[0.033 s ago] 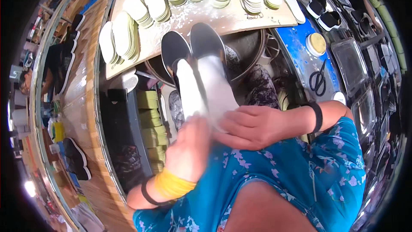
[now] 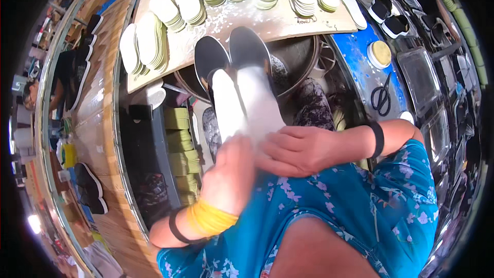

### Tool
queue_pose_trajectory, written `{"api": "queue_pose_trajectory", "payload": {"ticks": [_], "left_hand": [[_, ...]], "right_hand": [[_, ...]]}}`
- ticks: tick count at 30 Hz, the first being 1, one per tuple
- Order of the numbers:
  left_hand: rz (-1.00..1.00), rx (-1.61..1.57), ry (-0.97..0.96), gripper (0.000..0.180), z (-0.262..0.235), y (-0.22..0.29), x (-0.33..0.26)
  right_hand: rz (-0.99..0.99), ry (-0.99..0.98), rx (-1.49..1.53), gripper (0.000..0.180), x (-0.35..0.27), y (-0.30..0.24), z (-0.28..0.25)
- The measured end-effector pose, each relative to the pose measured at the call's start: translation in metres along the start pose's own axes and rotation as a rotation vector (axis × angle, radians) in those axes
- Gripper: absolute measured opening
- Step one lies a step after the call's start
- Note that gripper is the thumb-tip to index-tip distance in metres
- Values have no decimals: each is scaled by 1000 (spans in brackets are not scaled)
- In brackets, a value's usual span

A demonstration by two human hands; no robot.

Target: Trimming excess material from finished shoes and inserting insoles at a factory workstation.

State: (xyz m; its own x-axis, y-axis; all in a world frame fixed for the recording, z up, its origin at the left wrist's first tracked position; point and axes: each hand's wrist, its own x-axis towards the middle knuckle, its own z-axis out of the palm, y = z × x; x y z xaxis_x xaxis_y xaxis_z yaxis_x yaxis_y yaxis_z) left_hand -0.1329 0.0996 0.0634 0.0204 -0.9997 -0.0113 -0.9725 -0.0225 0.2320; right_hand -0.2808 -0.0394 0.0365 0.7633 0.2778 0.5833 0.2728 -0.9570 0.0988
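Note:
A pair of black shoes lies side by side in front of me, toes pointing away: a left shoe [image 2: 211,54] and a right shoe [image 2: 248,46]. A white insole [image 2: 229,108] runs along the left shoe, and another white insole [image 2: 259,98] along the right one. My left hand [image 2: 226,180], slightly blurred, has curled fingers at the heel end of the left insole. Over the heel end of the right insole, my right hand [image 2: 298,150] is closed with its fingers bent together. Both heels are hidden by my hands.
Beyond the shoes, a board [image 2: 226,23] bears several stacks of white-topped insoles over a dark round basin [image 2: 303,72]. Scissors [image 2: 381,98] and a round tub [image 2: 380,54] sit on the blue surface at right. Black shoes [image 2: 90,188] stand on the wooden shelf [image 2: 95,123] at left.
My left hand and wrist have shifted very slightly. The shoes and my right hand stay nearly where they were.

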Motion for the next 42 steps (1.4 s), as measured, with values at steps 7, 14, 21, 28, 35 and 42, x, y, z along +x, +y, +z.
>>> {"api": "queue_pose_trajectory", "payload": {"ticks": [7,14,21,28,35,42], "left_hand": [[129,338,132,34,70,-97,67],[106,421,17,14,67,-88,106],[223,313,-342,14,66,-112,137],[-314,-581,-952,36,61,-134,173],[-312,-376,-129,33,92,-108,169],[-206,-479,274,52,22,-185,61]], "right_hand": [[-202,-15,8,23,-12,38,44],[-223,-71,53,27,-37,72,69],[494,-700,247,16,-17,91,83],[451,-1163,216,22,16,102,116],[323,-1222,239,20,29,93,114],[615,88,448,15,55,117,5]]}}
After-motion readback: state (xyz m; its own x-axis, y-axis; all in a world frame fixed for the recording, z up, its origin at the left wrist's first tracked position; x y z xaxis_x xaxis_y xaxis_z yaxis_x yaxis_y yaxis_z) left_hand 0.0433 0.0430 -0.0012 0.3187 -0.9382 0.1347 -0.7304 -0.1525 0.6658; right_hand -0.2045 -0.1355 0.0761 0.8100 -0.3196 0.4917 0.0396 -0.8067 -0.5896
